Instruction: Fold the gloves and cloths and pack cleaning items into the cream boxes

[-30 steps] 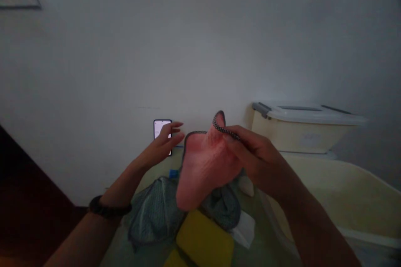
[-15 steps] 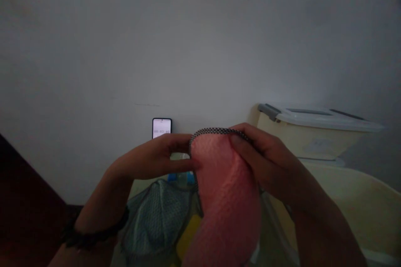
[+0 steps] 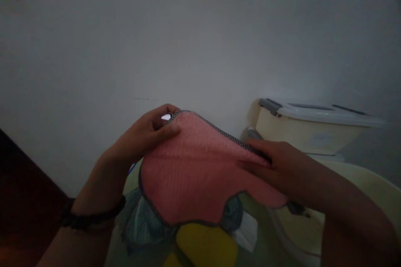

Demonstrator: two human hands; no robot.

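Note:
A pink cloth (image 3: 194, 167) with a dark checked edging hangs spread between my two hands. My left hand (image 3: 147, 131) pinches its upper left edge, thumb in front and fingers behind. Farther right and a little lower, my right hand (image 3: 278, 162) grips the top edge, with the thumb on the front face. Below the cloth lie a crumpled blue-green cloth (image 3: 144, 221) and a yellow thing (image 3: 206, 244), partly covered. Beside them sits a white piece (image 3: 247, 231) whose kind I cannot make out.
A pale storage box (image 3: 310, 133) with a white lid and grey clips stands against the wall (image 3: 200, 41) at the right. In front of it is a large cream container (image 3: 354, 175) with a curved rim. A dark brown surface (image 3: 25, 200) fills the lower left.
The pink cloth has gone from hanging narrow and folded to spread wide. My left hand rose slightly leftward; my right hand moved right and down. The phone is now almost wholly hidden.

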